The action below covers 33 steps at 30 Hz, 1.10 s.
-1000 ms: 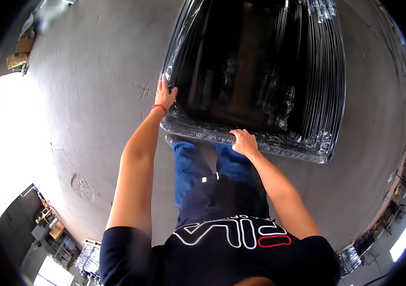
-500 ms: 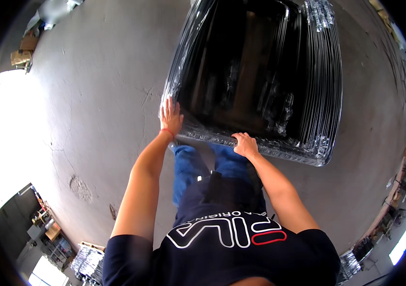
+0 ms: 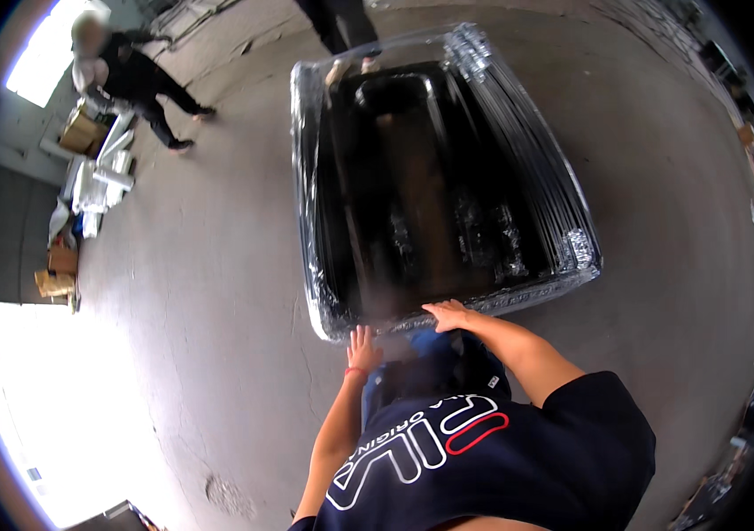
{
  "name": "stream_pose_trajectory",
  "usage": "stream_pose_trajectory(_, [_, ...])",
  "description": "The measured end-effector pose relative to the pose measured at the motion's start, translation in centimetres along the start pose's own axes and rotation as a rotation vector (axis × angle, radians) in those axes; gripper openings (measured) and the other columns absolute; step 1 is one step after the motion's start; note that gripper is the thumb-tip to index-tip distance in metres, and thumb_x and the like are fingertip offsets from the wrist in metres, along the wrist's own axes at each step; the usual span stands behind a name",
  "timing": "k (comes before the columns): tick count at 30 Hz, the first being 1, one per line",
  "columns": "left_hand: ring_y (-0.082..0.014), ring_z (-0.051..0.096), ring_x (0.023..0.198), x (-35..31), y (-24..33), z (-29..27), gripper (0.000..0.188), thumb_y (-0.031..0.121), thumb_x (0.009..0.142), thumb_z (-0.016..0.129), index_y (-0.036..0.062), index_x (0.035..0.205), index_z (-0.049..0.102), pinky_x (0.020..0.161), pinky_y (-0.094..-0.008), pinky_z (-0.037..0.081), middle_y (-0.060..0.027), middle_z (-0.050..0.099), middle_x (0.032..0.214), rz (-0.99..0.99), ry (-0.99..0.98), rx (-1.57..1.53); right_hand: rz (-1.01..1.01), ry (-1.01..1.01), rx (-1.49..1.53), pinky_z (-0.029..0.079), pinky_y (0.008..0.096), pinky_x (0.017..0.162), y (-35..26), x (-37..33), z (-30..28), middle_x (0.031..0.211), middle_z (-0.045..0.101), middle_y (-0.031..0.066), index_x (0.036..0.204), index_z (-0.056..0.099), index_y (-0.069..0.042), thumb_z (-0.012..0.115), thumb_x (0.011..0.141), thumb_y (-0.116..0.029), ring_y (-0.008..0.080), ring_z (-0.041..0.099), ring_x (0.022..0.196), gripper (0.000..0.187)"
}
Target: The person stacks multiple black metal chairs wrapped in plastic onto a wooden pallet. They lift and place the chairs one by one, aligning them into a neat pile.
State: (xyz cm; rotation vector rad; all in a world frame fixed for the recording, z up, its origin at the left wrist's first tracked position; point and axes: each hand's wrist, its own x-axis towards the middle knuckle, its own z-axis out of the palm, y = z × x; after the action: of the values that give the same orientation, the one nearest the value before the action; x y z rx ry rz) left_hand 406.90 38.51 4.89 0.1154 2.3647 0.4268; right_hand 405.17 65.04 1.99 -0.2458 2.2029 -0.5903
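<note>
In front of me lies a large, glossy black moulded shell (image 3: 434, 190), or several nested ones, wrapped in clear stretch film (image 3: 308, 239). Closely spaced parallel ridges run down its right side. My left hand (image 3: 363, 351) is at the near edge, towards the left corner, fingers stretched out and touching the wrapped rim. My right hand (image 3: 448, 315) rests on the same edge further right, fingers extended and the thumb apart. Neither hand is wrapped around anything.
Grey concrete floor (image 3: 217, 230) surrounds the bundle. Beyond its far end stands a person in dark trousers (image 3: 337, 26). Another person in dark clothes (image 3: 133, 75) is at the far left. Cardboard boxes (image 3: 62, 259) and white wrapped pieces (image 3: 102, 186) line the left side, near a bright opening (image 3: 31, 389).
My view has tilted and turned, bringing two people into sight. My left hand has shifted from the bundle's left corner to its near edge. My right hand stays at the near edge.
</note>
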Motion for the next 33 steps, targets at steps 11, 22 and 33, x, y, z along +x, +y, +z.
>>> stream_pose_trajectory(11, [-0.0306, 0.006, 0.129, 6.0, -6.2, 4.3, 0.07, 0.039, 0.076, 0.053, 0.019, 0.134, 0.019, 0.098, -0.0508, 0.022, -0.0085, 0.01, 0.141, 0.153, -0.037, 0.004, 0.114, 0.226, 0.034, 0.016, 0.0522, 0.098, 5.1, -4.1, 0.4, 0.124, 0.043, 0.0068, 0.123, 0.041, -0.015, 0.052, 0.071, -0.042, 0.0235, 0.037, 0.117, 0.059])
stream_pose_trajectory(22, [-0.0324, 0.016, 0.127, 5.3, -5.6, 2.3, 0.07, 0.035, 0.074, 0.054, 0.0062, 0.131, 0.025, 0.104, -0.0368, 0.012, -0.0216, 0.023, 0.134, 0.176, -0.038, 0.059, 0.118, 0.534, 0.014, 0.035, 0.0361, 0.083, 6.6, -3.0, 2.8, 0.093, 0.062, 0.0051, 0.097, 0.062, -0.02, 0.055, 0.066, -0.047, 0.0234, 0.057, 0.089, 0.042])
stream_pose_trajectory(33, [-0.0311, 0.016, 0.127, 3.3, -3.7, 1.4, 0.069, 0.027, 0.071, 0.057, 0.0061, 0.13, 0.027, 0.105, -0.0358, 0.013, -0.0221, 0.021, 0.134, 0.1, -0.016, -0.032, 0.02, 0.578, 0.032, 0.037, 0.0369, 0.078, 7.5, -3.0, 3.0, 0.086, 0.062, 0.0074, 0.093, 0.063, -0.022, 0.055, 0.066, -0.048, 0.0233, 0.057, 0.085, 0.038])
